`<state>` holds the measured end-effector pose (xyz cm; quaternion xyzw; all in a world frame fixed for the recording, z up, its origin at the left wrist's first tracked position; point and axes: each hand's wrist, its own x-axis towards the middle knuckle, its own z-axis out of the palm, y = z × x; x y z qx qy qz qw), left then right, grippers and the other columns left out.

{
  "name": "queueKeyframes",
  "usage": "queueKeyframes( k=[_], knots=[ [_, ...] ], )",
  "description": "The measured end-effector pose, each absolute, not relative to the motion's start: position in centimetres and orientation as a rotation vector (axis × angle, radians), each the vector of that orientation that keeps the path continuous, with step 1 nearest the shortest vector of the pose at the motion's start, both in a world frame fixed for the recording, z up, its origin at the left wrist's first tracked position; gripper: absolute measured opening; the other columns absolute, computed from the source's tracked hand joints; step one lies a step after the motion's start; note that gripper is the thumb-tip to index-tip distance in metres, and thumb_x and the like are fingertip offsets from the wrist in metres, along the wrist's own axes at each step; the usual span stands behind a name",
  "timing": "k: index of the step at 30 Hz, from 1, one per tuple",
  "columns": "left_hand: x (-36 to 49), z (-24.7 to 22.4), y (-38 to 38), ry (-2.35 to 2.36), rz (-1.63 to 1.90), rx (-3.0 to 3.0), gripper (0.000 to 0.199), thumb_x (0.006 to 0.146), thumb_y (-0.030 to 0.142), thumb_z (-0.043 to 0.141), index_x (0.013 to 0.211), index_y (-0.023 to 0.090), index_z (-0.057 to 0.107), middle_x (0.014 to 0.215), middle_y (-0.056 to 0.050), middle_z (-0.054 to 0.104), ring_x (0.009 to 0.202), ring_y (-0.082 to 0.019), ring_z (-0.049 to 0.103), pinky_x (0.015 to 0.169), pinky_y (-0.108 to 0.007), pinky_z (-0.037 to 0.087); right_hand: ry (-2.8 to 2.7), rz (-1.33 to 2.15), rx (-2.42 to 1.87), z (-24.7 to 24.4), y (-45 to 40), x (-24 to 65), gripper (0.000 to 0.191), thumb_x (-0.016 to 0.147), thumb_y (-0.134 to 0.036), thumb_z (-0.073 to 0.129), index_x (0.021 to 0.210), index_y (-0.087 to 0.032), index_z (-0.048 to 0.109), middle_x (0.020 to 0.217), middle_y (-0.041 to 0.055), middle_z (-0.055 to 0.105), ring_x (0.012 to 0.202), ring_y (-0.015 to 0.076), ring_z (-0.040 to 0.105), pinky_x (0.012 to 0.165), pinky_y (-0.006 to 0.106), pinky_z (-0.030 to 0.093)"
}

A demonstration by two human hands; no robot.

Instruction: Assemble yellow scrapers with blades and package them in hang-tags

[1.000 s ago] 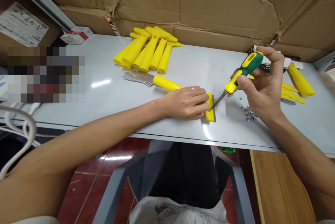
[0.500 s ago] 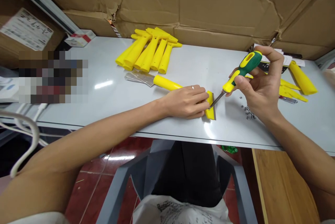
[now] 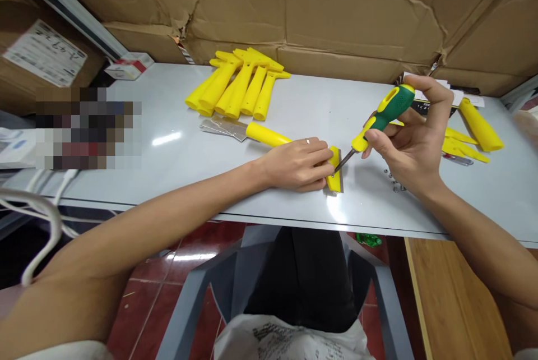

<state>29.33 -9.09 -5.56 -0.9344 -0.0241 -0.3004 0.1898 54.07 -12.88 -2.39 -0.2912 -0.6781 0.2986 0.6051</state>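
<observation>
My left hand [image 3: 299, 165] is wrapped round a yellow scraper [image 3: 269, 134] and presses it on the table, its handle pointing left. A thin metal blade shows along the right edge of its yellow head. In my right hand [image 3: 416, 135] is a green and yellow screwdriver [image 3: 395, 106], tilted, its tip touching the scraper head close to my left fingertips. Small metal screws [image 3: 395, 185] lie beside my right hand. Flat metal blades [image 3: 222, 127] rest at the left end of the scraper's handle.
Several yellow handles [image 3: 235, 82] are piled at the back of the table [image 3: 168, 102]. More yellow pieces [image 3: 481, 124] and a cutter [image 3: 460, 160] lie at the right. A small red and white box [image 3: 129, 65] stands at the back left, before brown cardboard [image 3: 239, 7].
My right hand and the screwdriver have shifted slightly left, and the screwdriver leans a little lower. My left hand stays on the scraper.
</observation>
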Motion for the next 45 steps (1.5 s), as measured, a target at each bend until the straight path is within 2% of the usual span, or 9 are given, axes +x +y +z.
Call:
queueKeyframes(
  k=[6, 13, 19, 24, 27, 30, 35, 40, 45],
  knots=[
    [30.2, -6.0, -6.8, -0.105, -0.980, -2.676, 0.013, 0.104, 0.025, 0.061, 0.094, 0.018, 0.066, 0.095, -0.009, 0.075, 0.085, -0.020, 0.067, 0.079, -0.034, 0.059, -1.733, 0.610, -0.652, 0.3, -10.6, 53.5, 0.073, 0.078, -0.051, 0.100, 0.139, -0.049, 0.061, 0.095, -0.0053, 0.068, 0.062, 0.0125, 0.063, 0.046, 0.026, 0.057],
    [31.0, -6.0, -3.6, -0.011, -0.954, -2.550, 0.017, 0.105, 0.024, 0.058, 0.091, 0.019, 0.066, 0.091, -0.008, 0.075, 0.083, -0.021, 0.067, 0.079, -0.034, 0.058, -1.778, 0.644, -0.605, 0.8, -6.7, 52.7, 0.048, 0.098, -0.064, 0.077, 0.135, -0.040, 0.062, 0.116, 0.0012, 0.078, 0.096, 0.0209, 0.078, 0.081, 0.039, 0.073],
    [30.3, -6.2, -4.5, -0.074, -0.784, -2.551, 0.021, 0.109, 0.019, 0.052, 0.095, 0.018, 0.067, 0.097, -0.008, 0.074, 0.086, -0.020, 0.066, 0.081, -0.033, 0.056, -1.575, 0.357, -0.364, -1.4, -4.7, 54.7, 0.056, 0.075, -0.057, 0.100, 0.121, -0.040, 0.074, 0.102, -0.0032, 0.072, 0.069, 0.0106, 0.067, 0.061, 0.029, 0.068],
    [30.2, -6.1, -4.4, -0.047, -0.758, -2.558, 0.021, 0.112, 0.022, 0.051, 0.096, 0.018, 0.066, 0.097, -0.008, 0.071, 0.088, -0.019, 0.066, 0.081, -0.034, 0.055, -1.643, 0.470, -0.412, -1.1, -5.1, 55.0, 0.045, 0.092, -0.058, 0.086, 0.133, -0.045, 0.074, 0.109, 0.0008, 0.076, 0.095, 0.0231, 0.081, 0.082, 0.045, 0.072],
    [30.2, -5.9, -4.4, -0.025, -0.808, -2.518, 0.024, 0.112, 0.023, 0.051, 0.093, 0.018, 0.064, 0.095, -0.007, 0.071, 0.085, -0.018, 0.065, 0.079, -0.032, 0.055, -1.625, 0.288, -0.325, -0.9, -5.1, 54.8, 0.055, 0.077, -0.063, 0.097, 0.126, -0.045, 0.078, 0.121, -0.0049, 0.075, 0.082, 0.0155, 0.078, 0.077, 0.038, 0.068],
    [30.2, -5.8, -4.6, -0.007, -0.839, -2.508, 0.023, 0.112, 0.023, 0.053, 0.093, 0.018, 0.064, 0.095, -0.007, 0.072, 0.085, -0.018, 0.066, 0.080, -0.031, 0.056, -1.604, 0.263, -0.353, -1.0, -5.4, 54.6, 0.050, 0.086, -0.072, 0.085, 0.128, -0.045, 0.080, 0.108, -0.0030, 0.075, 0.080, 0.0129, 0.072, 0.067, 0.030, 0.062],
    [30.2, -5.7, -4.8, -0.016, -0.813, -2.539, 0.021, 0.111, 0.023, 0.055, 0.092, 0.018, 0.063, 0.096, -0.007, 0.071, 0.088, -0.018, 0.066, 0.081, -0.032, 0.057, -1.655, 0.448, -0.436, -1.1, -5.9, 54.5, 0.050, 0.089, -0.067, 0.086, 0.134, -0.048, 0.073, 0.129, -0.0035, 0.069, 0.100, 0.0184, 0.080, 0.081, 0.036, 0.070],
    [30.1, -6.0, -4.6, -0.049, -0.801, -2.574, 0.023, 0.112, 0.023, 0.051, 0.093, 0.019, 0.063, 0.099, -0.006, 0.070, 0.089, -0.017, 0.067, 0.081, -0.034, 0.056, -1.547, 0.196, -0.364, -0.9, -6.5, 54.0, 0.042, 0.089, -0.067, 0.085, 0.125, -0.047, 0.078, 0.115, -0.0114, 0.073, 0.085, 0.0106, 0.077, 0.078, 0.031, 0.066],
    [30.1, -6.2, -4.6, -0.053, -0.762, -2.593, 0.024, 0.112, 0.024, 0.050, 0.093, 0.020, 0.064, 0.098, -0.007, 0.071, 0.088, -0.019, 0.067, 0.080, -0.035, 0.057, -1.580, 0.423, -0.597, -0.8, -8.2, 53.4, 0.041, 0.098, -0.067, 0.075, 0.134, -0.049, 0.076, 0.140, -0.0022, 0.070, 0.110, 0.0219, 0.076, 0.087, 0.037, 0.071]
  ],
)
